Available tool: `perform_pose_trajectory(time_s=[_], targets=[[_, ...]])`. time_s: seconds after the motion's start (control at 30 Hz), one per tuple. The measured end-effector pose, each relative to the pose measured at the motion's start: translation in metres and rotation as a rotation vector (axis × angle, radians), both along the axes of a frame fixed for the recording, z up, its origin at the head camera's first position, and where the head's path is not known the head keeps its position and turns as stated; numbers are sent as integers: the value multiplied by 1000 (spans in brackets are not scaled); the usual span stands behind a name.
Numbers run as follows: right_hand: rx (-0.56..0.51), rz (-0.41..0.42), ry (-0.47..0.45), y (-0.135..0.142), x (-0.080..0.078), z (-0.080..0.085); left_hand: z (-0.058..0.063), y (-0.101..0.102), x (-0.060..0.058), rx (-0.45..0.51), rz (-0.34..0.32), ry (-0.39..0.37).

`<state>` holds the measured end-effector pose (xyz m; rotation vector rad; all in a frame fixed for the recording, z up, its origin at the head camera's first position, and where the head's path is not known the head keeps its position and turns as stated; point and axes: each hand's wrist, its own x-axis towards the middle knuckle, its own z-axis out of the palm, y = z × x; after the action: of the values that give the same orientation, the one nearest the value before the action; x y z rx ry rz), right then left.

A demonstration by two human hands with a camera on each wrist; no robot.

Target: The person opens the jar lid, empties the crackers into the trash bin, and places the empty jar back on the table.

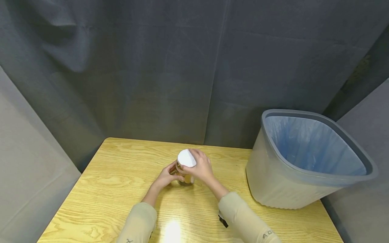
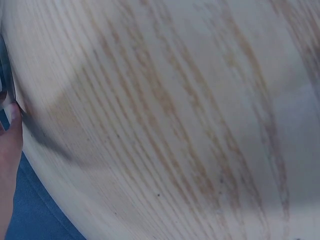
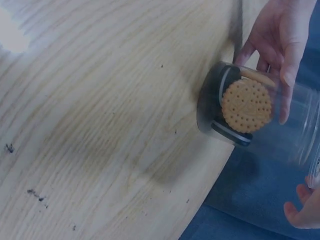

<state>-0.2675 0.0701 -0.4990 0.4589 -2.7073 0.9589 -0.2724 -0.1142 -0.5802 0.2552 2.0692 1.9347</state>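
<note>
A clear jar (image 1: 186, 178) stands on the wooden table, and a white lid (image 1: 185, 158) sits at its mouth. My left hand (image 1: 164, 177) holds the jar's side from the left. Over the lid, my right hand (image 1: 201, 165) grips its edge with fingers and thumb. The right wrist view shows a round tan biscuit (image 3: 247, 106) and dark sandwich cookies (image 3: 231, 134) low inside the jar. Whether the lid is seated or lifted cannot be told. In the left wrist view only part of the left hand (image 2: 11, 150) shows at the edge.
A large pale bin (image 1: 282, 179) with a grey rim and a bluish liner stands at the table's right side. The table (image 1: 121, 189) has a dark curtain (image 1: 158, 74) behind it. Grey panels (image 1: 27, 162) flank both sides.
</note>
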Motion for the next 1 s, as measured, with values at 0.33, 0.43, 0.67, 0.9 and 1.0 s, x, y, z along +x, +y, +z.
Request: perform_pose_trajectory(time_s=[0.33,0.43,0.67,0.9,1.0], targets=[[-58,-23,51,13,-3,9,-1,0,1,-7,1,20],[-69,-40,71,19,-4,9,0,0,1,-14,6,23],[-92,-75,98,34,-6,8,1,0,1,-3,12,23],[-132,-116,68,48,-3,8,3,0,3,-7,20,18],[-147,-137,43,54,-1,6,3,1,3,-6,18,23]])
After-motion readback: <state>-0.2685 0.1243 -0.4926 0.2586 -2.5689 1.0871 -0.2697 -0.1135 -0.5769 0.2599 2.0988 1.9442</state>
